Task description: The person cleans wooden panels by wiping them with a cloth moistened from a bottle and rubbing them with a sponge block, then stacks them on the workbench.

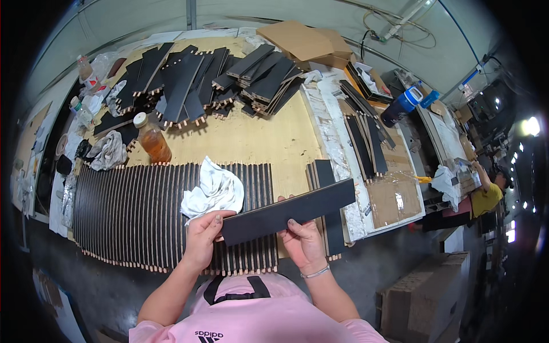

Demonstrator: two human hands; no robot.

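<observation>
The black board (290, 209) has its left end clamped in the left grip (201, 239), its middle in the right grip (304, 244).

Ahead of you, slightly left, is a white-capped clear bottle of amber liquid (154, 143); rightward, you have a blue handled drinking bottle (399, 110) and, on the floor, a large brown cardboard box (423, 300).

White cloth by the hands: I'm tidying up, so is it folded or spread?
Neither: the white cloth lies bunched up, with uneven creases and raised folds.
</observation>
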